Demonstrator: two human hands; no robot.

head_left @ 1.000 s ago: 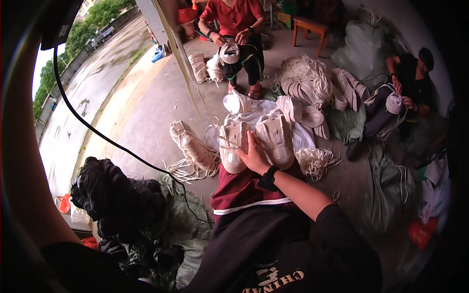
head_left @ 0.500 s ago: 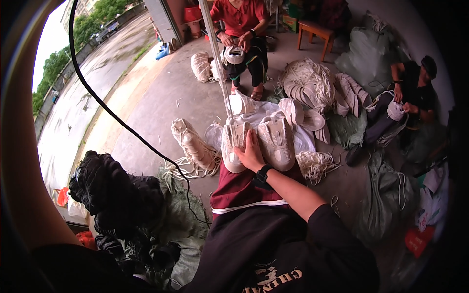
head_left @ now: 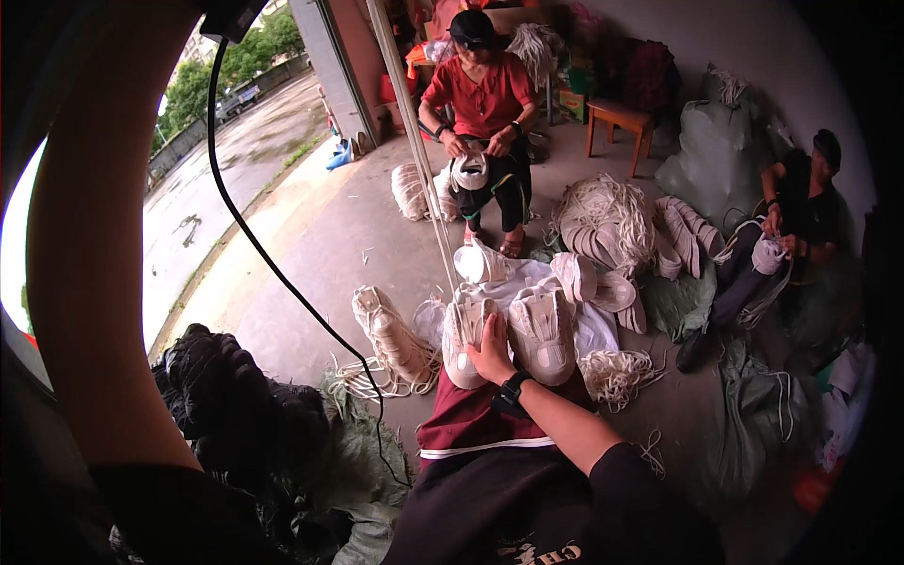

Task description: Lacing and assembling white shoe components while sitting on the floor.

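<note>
A white sneaker (head_left: 461, 348) rests on my lap, over the dark red cloth. My right hand (head_left: 492, 353), a black watch on its wrist, grips the inner side of this sneaker. Against it on the right stands a second white sneaker (head_left: 543, 341), toe toward me. From the gripped sneaker, long white laces (head_left: 420, 122) run straight and taut up past the top edge. My left arm (head_left: 111, 254) is raised along the left side; its hand is out of view, so whatever it holds is hidden.
Bundled white shoes (head_left: 394, 330) and loose laces lie ahead-left, beside a heap of black shoes (head_left: 235, 395). A black cable (head_left: 273, 264) hangs on the left. Two co-workers sit ahead, one in a red shirt (head_left: 485, 94), one in black (head_left: 815, 202), each handling a white shoe.
My view has tilted up, so the scene sits lower and further right. The red-shirted co-worker's head now shows. My right hand keeps its hold on the sneaker, and the laces remain taut.
</note>
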